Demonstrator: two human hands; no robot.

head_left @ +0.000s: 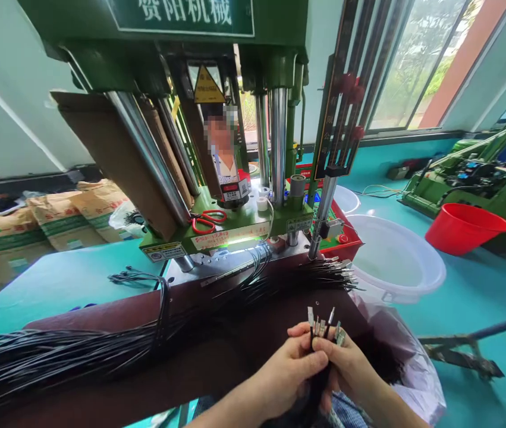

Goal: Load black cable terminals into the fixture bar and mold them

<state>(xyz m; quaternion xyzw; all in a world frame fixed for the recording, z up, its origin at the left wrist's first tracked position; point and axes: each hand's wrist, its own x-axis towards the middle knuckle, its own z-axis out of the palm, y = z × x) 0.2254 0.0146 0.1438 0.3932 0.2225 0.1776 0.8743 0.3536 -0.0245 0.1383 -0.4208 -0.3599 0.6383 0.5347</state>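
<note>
Low and right of the middle, my left hand (292,364) and my right hand (345,360) are close together, both closed around a bunch of black cables (319,380). Several metal-ended tips (323,326) stick up above my fingers. Behind my hands, a long bundle of black cables (74,351) lies across the dark brown table edge (190,377), with silvery connectors (339,273) at its right end. Some strands reach up to the metal plate (217,267) of the green machine (244,223).
Red-handled scissors (208,221) lie on the machine's ledge. At the right are a white tub (395,255), a red bucket (467,229) and a bag-lined container (417,362). Paper sacks (52,220) stand at the left. A person (226,154) shows behind the machine.
</note>
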